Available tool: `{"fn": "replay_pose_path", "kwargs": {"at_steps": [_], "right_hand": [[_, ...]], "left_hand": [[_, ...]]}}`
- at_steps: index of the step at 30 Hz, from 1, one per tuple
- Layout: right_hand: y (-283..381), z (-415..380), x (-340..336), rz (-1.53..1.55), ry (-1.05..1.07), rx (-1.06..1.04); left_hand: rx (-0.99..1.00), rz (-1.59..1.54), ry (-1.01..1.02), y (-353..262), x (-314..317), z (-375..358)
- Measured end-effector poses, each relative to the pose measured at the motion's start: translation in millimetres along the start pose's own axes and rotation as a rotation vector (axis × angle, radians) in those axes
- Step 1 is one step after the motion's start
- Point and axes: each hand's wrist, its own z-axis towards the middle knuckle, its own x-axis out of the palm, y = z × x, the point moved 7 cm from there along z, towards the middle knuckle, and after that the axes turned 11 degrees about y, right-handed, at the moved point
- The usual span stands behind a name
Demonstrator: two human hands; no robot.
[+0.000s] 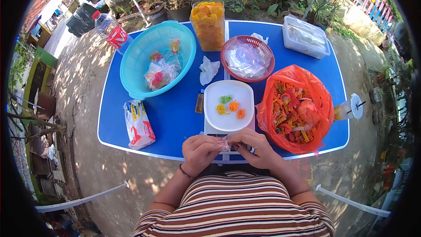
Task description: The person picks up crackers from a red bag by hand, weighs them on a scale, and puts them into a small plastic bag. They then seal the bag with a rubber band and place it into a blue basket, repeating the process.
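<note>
My left hand (199,151) and my right hand (255,149) meet at the table's near edge, fingers pinched on a small clear plastic bag (225,144). What the bag contains is hard to make out. Just beyond my fingers, a white square plate (237,88) rests on what looks like a kitchen scale, mostly hidden by the plate and my hands. On the plate lie a green crisp (226,99), a yellow crisp (222,109) and two orange crisps (233,105), all lacy in shape.
Right of the plate, a red plastic bag (326,105) holds colourful crisps. A red basket (270,68) contains clear bags. Filled packets lie in a turquoise basket (186,39). Around these stand a tub of orange discs (207,35), a lidded box (305,36), a drink cup (348,109) and a bottle (115,35).
</note>
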Motion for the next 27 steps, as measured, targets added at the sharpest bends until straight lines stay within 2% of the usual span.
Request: {"fn": "replay_pose_path", "kwargs": {"at_steps": [3, 6, 9, 10, 13, 16, 19, 22, 27], "right_hand": [[-15.0, -4.1, 7.7, 0.237, 0.11, 0.196], [-27.3, -7.8, 13.1, 0.513, 0.09, 0.215], [-22.4, -7.7, 4.2, 0.155, 0.092, 0.139], [-18.9, -6.6, 2.3, 0.115, 0.077, 0.115], [-8.4, -4.2, -1.7, 0.036, 0.054, 0.043], [-5.9, -4.6, -1.8, 0.021, 0.071, -0.009], [-8.3, -5.6, 1.0, -0.052, 0.085, -0.01], [-14.8, -6.5, 2.8, -0.132, 0.066, 0.047], [-26.7, -12.4, 6.1, -0.176, 0.018, 0.131]], "left_hand": [[0.017, -0.023, 0.008, 1.3, -0.8, 2.8], [-0.014, -0.051, 0.097, 2.4, 5.9, 2.4], [-0.131, -0.184, 0.2, -0.9, 11.3, 14.2], [-0.18, -0.246, 0.228, -1.3, 12.8, 19.1], [-0.389, -0.466, 0.523, 15.7, 27.3, 7.0], [-0.384, -0.52, 0.668, 19.8, 31.7, 1.9], [-0.325, -0.32, 0.692, 16.1, 28.0, 5.1], [-0.297, -0.13, 0.583, 12.6, 24.7, 11.3], [-0.253, -0.065, 0.587, 5.7, 32.0, 13.0]]}}
